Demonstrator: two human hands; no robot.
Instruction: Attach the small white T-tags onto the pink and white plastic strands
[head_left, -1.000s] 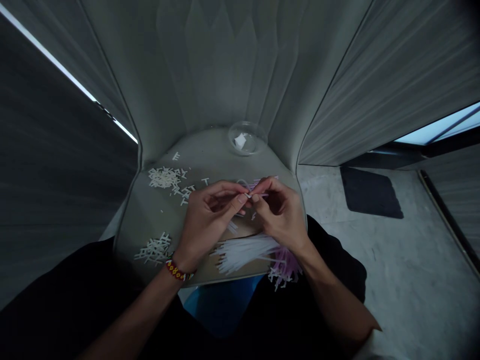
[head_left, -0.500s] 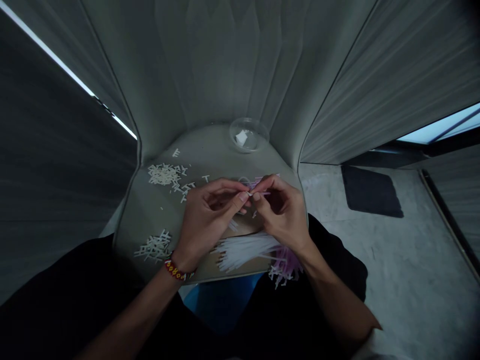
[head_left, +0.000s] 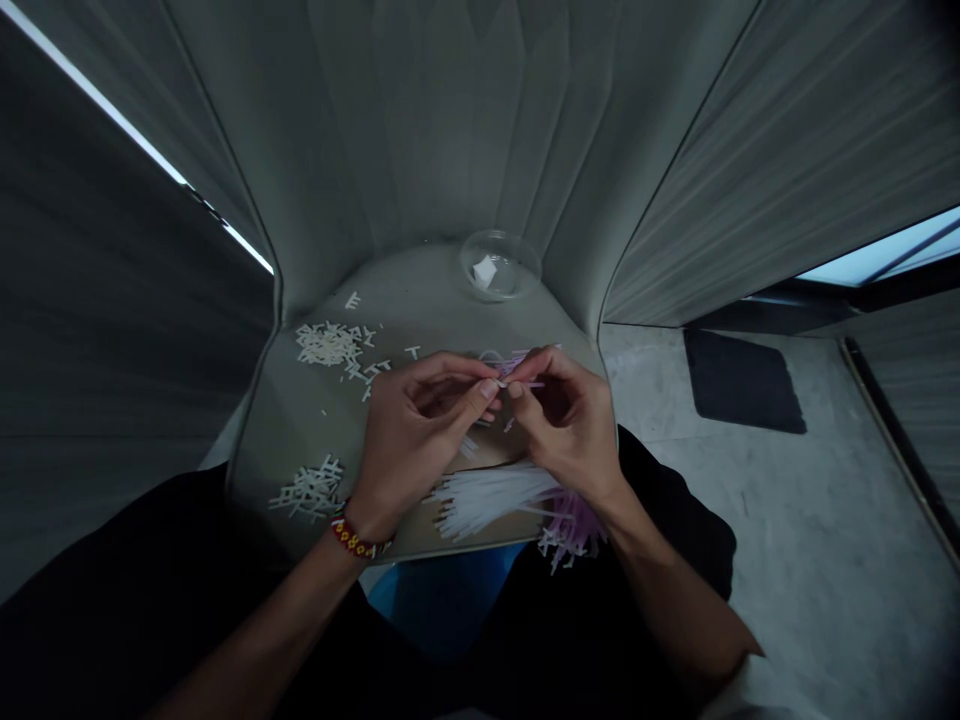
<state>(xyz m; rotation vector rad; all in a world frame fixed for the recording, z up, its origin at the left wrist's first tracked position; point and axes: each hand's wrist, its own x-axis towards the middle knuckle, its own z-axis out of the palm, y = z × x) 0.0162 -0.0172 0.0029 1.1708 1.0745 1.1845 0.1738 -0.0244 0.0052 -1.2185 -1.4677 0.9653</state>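
Observation:
Over the chair seat, my left hand [head_left: 420, 430] and my right hand [head_left: 566, 420] meet fingertip to fingertip. The left thumb and index finger pinch a tiny white piece [head_left: 502, 383]. My right hand pinches a thin pink stick [head_left: 535, 385] whose end meets that piece. Below the hands lies a bundle of white sticks [head_left: 495, 497], with pink sticks [head_left: 574, 525] to its right, white connectors at their ends. More pink sticks lie partly hidden behind the right fingers. A heap of small white pieces [head_left: 328, 343] and another pile [head_left: 309, 490] rest on the left.
A clear round dish [head_left: 500, 266] holding a white scrap stands at the back of the grey chair seat [head_left: 420, 290]. Below the seat's front edge is something blue [head_left: 442, 600]. A dark mat [head_left: 742, 382] lies on the floor at right.
Both hands keep their pinch at nearly the same spot. Only a very slight shift of the whole view shows.

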